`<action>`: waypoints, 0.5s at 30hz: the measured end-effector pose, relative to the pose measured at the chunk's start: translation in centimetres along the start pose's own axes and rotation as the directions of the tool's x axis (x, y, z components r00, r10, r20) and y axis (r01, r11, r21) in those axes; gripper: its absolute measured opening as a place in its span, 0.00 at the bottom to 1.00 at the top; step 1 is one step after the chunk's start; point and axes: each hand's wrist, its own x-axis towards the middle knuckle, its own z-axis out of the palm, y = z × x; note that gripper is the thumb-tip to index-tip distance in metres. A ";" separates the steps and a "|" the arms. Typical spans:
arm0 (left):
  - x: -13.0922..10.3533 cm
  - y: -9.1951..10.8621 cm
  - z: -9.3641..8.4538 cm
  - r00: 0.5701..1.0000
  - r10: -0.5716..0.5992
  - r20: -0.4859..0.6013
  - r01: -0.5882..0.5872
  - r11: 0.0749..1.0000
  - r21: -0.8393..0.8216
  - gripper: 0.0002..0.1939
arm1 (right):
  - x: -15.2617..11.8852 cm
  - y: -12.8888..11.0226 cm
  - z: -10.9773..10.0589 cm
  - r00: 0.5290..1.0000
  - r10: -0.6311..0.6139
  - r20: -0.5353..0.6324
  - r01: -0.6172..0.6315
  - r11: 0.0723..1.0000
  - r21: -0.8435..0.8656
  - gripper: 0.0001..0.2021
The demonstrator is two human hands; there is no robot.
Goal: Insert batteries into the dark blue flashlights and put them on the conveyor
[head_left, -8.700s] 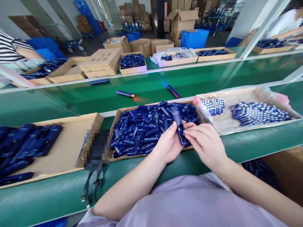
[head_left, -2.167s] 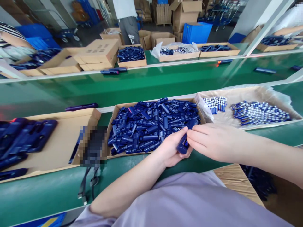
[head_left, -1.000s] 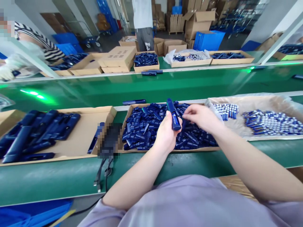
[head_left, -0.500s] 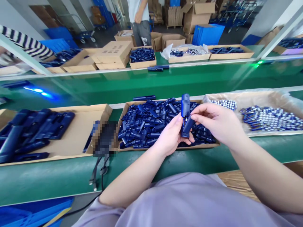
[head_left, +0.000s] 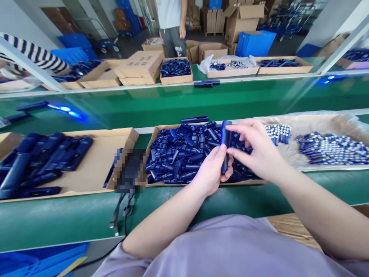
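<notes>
Both hands meet over the middle cardboard box (head_left: pixel 201 184) of small dark-blue parts (head_left: pixel 184 154), which sits on the green worktop (head_left: pixel 72 215). The left hand (head_left: pixel 211 173) is clenched around the lower end of a dark-blue torch body (head_left: pixel 225 148), held upright just above the box, and the right hand (head_left: pixel 256 152) pinches its upper half between thumb and fingertips; whether a small part is under those fingers cannot be told. The step in hand looks like fitting or seating a piece on the torch body. By my judgement the next move calls for a firm press or twist along the body while the left hand keeps it steady. On the near side of the worktop there are three open boxes: one to the left with larger blue shells (head_left: pixel 43 161), the middle one, and one to the right lined with plastic and holding batteries (head_left: pixel 328 144) in two heaps. The loose parts are too many to count. On the belt (head_left: pixel 173 104) beyond, one lit torch (head_left: pixel 37 105) shines blue at the left, and a person (head_left: pixel 171 23) stands at the far side.
</notes>
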 end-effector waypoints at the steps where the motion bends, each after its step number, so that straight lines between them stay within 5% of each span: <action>1: 0.0 0.1 0.0 1.000 -0.007 -0.002 0.007 1.000 -0.005 0.24 | 1.0 1.1 0.0 0.999 0.036 -0.030 -0.035 0.998 0.046 0.18; 4: -0.1 0.2 0.1 1.000 -0.018 0.016 0.018 0.999 -0.049 0.24 | 5.5 5.6 0.7 0.973 0.198 -0.120 -0.205 0.978 -0.044 0.16; 7: -0.2 0.3 0.0 0.999 -0.022 0.023 0.024 0.996 -0.082 0.23 | 10.7 9.5 3.5 0.940 0.291 0.178 -0.212 0.907 -0.364 0.17; 10: 0.0 0.5 -0.3 0.999 -0.032 0.020 0.034 0.993 -0.117 0.22 | 14.3 11.1 7.4 0.841 0.282 0.462 -0.079 0.908 -0.411 0.15; 15: 0.0 0.5 -0.6 1.000 -0.025 0.010 0.026 0.988 -0.149 0.21 | 16.7 11.1 11.3 0.686 0.364 0.630 -0.003 0.867 -0.498 0.12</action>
